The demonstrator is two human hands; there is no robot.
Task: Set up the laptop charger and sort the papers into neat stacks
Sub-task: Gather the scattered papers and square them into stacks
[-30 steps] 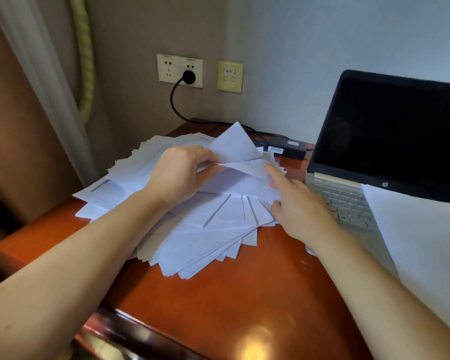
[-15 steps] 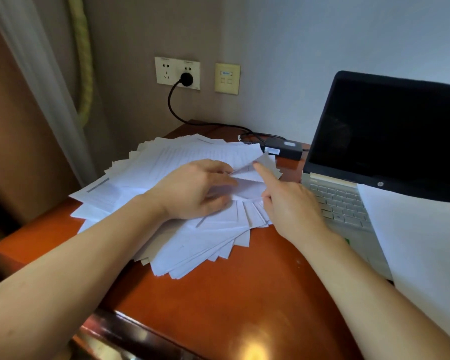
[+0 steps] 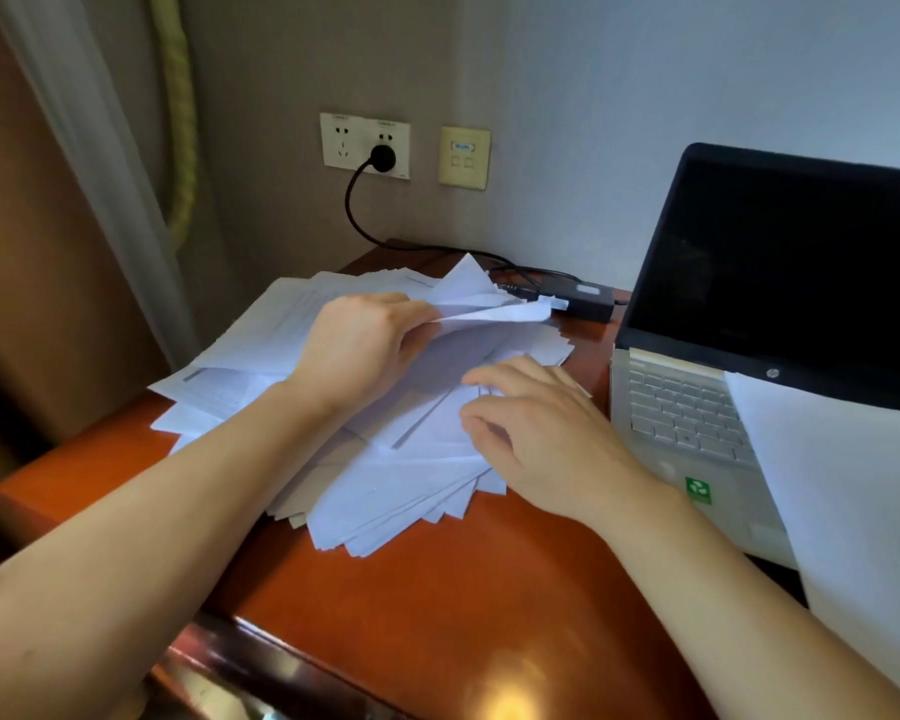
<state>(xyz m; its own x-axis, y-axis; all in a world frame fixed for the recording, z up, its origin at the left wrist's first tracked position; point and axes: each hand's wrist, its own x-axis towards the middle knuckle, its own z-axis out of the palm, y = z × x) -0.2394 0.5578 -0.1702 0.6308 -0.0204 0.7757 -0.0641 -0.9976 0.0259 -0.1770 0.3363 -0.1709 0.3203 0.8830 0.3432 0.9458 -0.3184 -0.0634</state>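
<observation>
A person sorts loose papers [image 3: 411, 459] at a red-brown desk [image 3: 437, 589], with the heap fanned out and unsquared. The left hand [image 3: 365, 350], which lay flat on the pile half a second ago, now grips a wad of upper sheets and peels their far corner up off the rest. The right hand [image 3: 536, 433] has dropped from the fold it was pointing at to the lower layers. Its fingers are bent and its tips touch the paper, though whether they pinch a sheet cannot be told. The lift opens a gap between top and bottom layers, which suggests the heap is being split into portions and that sorting is only beginning (no neat stack yet stands on the desk).

A single sheet [image 3: 853, 485] lies apart, draped over the right side of the open laptop [image 3: 697, 423]. The charger's plug [image 3: 383, 158] sits in the wall socket [image 3: 365, 145]. Its cable [image 3: 354, 210] runs down to the brick [image 3: 588, 301], which lies on the desk just behind the papers and beside the laptop. Whether the lead reaches the laptop is hidden. The raised corner hangs close to the brick and could snag the cable there.
</observation>
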